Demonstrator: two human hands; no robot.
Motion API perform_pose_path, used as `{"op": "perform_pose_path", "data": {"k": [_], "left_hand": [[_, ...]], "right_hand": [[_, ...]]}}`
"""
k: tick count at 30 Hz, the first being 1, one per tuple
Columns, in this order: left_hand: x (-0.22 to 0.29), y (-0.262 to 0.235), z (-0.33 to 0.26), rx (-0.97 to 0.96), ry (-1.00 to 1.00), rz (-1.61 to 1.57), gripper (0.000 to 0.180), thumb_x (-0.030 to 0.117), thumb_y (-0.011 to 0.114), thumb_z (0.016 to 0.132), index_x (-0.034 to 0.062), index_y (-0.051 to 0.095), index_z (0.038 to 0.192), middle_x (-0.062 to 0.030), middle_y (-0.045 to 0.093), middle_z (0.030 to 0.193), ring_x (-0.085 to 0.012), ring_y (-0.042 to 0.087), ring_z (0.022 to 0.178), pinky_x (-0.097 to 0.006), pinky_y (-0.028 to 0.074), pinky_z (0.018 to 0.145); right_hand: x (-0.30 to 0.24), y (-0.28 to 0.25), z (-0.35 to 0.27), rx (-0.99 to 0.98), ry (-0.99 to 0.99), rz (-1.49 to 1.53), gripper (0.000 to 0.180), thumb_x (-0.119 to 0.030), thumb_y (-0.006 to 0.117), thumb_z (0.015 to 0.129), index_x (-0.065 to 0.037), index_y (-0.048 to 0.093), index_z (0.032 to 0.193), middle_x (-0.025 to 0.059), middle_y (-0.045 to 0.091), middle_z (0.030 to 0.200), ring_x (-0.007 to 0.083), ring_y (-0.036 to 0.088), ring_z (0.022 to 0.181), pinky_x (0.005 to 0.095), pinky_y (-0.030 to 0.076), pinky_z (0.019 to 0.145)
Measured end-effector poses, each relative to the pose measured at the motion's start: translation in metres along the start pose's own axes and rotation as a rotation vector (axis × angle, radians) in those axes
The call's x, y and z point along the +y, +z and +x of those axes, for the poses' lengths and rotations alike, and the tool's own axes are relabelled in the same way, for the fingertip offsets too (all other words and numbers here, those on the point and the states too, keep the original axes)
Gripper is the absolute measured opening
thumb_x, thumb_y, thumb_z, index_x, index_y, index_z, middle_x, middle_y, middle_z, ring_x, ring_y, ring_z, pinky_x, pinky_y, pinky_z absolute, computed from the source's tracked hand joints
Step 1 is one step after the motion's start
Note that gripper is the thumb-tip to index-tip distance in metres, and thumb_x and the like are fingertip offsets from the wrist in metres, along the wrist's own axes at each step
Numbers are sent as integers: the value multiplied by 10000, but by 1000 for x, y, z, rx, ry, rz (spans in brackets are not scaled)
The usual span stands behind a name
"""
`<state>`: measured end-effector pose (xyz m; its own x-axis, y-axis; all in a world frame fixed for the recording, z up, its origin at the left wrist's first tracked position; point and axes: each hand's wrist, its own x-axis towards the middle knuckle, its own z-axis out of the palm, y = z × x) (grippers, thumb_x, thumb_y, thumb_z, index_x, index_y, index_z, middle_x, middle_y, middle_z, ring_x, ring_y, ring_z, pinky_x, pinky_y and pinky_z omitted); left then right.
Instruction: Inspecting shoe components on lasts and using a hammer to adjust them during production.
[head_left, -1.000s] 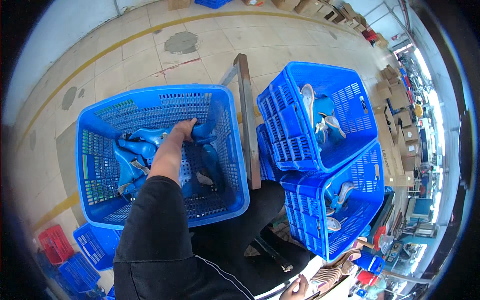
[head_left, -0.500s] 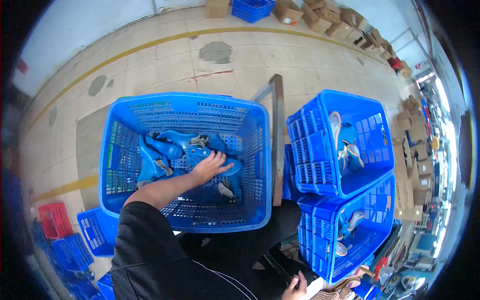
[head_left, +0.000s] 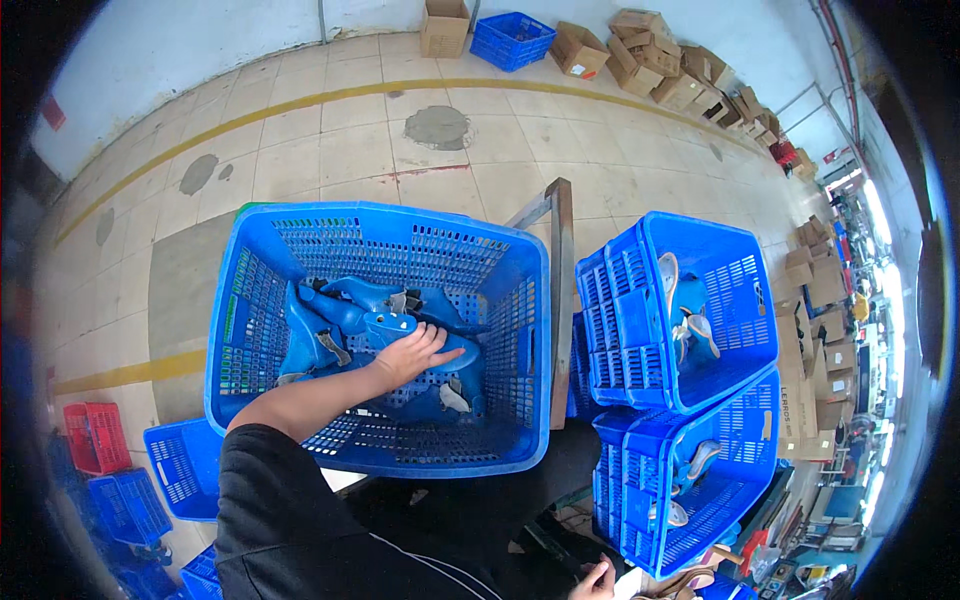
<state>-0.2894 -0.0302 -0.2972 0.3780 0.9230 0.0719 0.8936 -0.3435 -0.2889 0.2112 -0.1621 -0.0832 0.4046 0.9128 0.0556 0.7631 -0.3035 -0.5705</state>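
A large blue plastic basket (head_left: pixel 380 462) stands in front of me with several blue shoe lasts lying in its bottom, some with greyish scraps of material on them. My left hand (head_left: pixel 412 358) reaches down into it, its fingers closed over one blue shoe last (head_left: pixel 390 324) near the middle of the pile. Left of that, another blue last (head_left: pixel 303 335) leans toward the basket wall. At the lower edge of the view, beside my dark-clothed leg, my right hand (head_left: pixel 594 580) has curled fingers; whatever they hold is hidden.
Two blue baskets, an upper one (head_left: pixel 625 330) and a lower one (head_left: pixel 630 500), hold sandals on the right. A metal post (head_left: pixel 562 300) rises beside the large basket. Red (head_left: pixel 97 438) and blue crates stand at lower left. Cardboard boxes (head_left: pixel 578 50) line the far wall.
The whole view has shifted slightly, so the baskets sit lower. My left hand has closed on a blue shoe last, whose end now shows a little more raised.
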Motion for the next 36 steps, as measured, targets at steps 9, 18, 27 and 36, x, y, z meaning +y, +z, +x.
{"op": "perform_pose_path", "data": {"k": [9,18,27,36], "left_hand": [[-10,-104,18,318,-215,-149,778,80,583,929,358,414,1635,-148,559,1334,-353,564,1168,-514,448,1117],[-26,-208,51,466,204,377,834,125,606,971,388,261,1683,3,587,1388,-233,551,1270,-426,252,1251],[59,-316,76,814,258,-173,647,239,641,960,533,519,1523,44,586,1413,-232,509,1312,-447,346,1171],[231,-378,102,16,-23,-2668,881,260,790,979,197,250,1671,-132,464,1588,-391,450,1481,-601,366,1240]], "right_hand": [[20,-1,3,35,-49,-114,415,-361,647,1084,28,777,1150,233,787,1030,365,747,883,412,583,813],[1,-10,4,94,-42,-128,396,-365,662,1072,7,791,1116,225,788,978,361,750,836,423,583,766],[25,-22,-14,89,-195,213,361,-234,732,1022,-22,727,1314,160,754,1260,305,708,1132,392,530,1018],[-24,-74,-60,-111,-203,515,937,-343,933,810,2,453,1537,266,647,1387,394,657,1282,481,499,1084]]}}
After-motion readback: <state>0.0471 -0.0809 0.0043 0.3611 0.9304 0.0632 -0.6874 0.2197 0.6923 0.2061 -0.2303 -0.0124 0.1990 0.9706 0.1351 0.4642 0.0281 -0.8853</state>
